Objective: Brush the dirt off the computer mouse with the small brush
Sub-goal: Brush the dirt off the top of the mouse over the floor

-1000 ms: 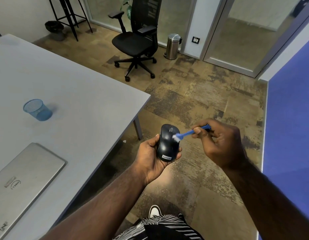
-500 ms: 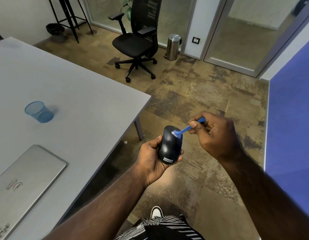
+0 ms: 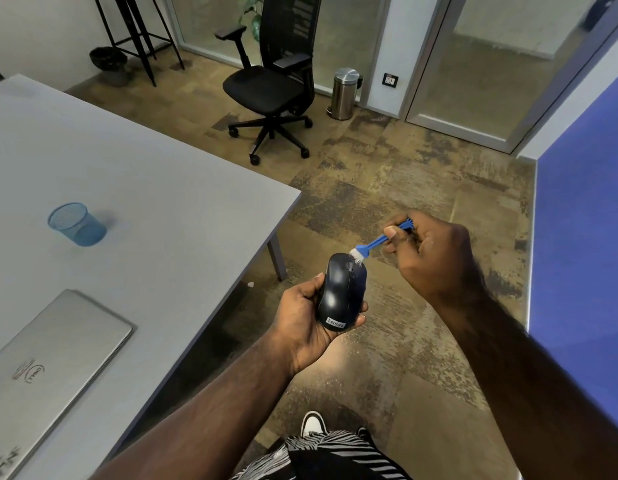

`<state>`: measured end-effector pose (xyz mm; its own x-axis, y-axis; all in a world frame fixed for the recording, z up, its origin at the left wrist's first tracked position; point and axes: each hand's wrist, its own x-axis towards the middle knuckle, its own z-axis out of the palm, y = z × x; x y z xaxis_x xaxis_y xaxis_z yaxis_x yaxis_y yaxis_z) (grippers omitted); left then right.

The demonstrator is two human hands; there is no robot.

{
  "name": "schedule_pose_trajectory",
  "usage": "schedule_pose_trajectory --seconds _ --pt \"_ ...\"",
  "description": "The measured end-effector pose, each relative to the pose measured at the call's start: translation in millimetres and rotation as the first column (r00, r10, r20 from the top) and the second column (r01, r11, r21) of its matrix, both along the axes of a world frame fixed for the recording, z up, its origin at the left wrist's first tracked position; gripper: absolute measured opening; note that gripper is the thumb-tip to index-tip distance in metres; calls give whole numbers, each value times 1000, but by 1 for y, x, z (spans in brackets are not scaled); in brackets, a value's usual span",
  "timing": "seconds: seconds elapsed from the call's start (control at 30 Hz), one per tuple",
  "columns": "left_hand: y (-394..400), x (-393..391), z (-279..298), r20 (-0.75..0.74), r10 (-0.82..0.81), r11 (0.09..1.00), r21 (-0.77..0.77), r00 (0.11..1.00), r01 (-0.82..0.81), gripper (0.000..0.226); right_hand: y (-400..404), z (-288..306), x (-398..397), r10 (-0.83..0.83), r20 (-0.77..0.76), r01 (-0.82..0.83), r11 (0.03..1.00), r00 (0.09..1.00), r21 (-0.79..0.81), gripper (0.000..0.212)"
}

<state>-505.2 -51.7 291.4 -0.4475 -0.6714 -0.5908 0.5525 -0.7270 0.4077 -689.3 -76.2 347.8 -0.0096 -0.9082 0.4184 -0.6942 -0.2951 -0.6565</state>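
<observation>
My left hand (image 3: pixel 302 315) grips a black computer mouse (image 3: pixel 341 292) from below, top side up, label toward me, held in the air beside the table corner. My right hand (image 3: pixel 435 254) pinches the handle of a small blue brush (image 3: pixel 378 241) with white bristles. The bristles touch the far front edge of the mouse, near the scroll wheel. The rest of the handle is hidden inside my right fist.
A grey table (image 3: pixel 144 188) fills the left, with a blue mesh cup (image 3: pixel 77 224) and a closed silver laptop (image 3: pixel 47 367) on it. A black office chair (image 3: pixel 272 81) and a steel bin (image 3: pixel 344 93) stand beyond. A blue wall (image 3: pixel 584 258) runs along the right.
The brush has swept from the middle of the mouse's top up to its far front edge. My right hand rose and moved away from me; the mouse stayed in my left hand.
</observation>
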Motion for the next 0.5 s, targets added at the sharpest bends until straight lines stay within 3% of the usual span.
schedule_pose_trajectory --seconds 0.13,0.3,0.43,0.5 --pt "-1 0 0 4 11 1000 6 1000 -11 47 6 4 3 137 8 -137 990 991 41 15" --pt "1 0 -2 11 11 1000 4 1000 -11 48 3 3 0 8 -12 -8 1000 1000 12 9" --pt "-1 1 -1 9 15 1000 -13 1000 -15 47 6 5 4 116 13 -116 992 993 52 11" --pt "0 1 -1 4 13 1000 -16 1000 -13 46 4 3 4 65 -5 -64 997 998 31 10"
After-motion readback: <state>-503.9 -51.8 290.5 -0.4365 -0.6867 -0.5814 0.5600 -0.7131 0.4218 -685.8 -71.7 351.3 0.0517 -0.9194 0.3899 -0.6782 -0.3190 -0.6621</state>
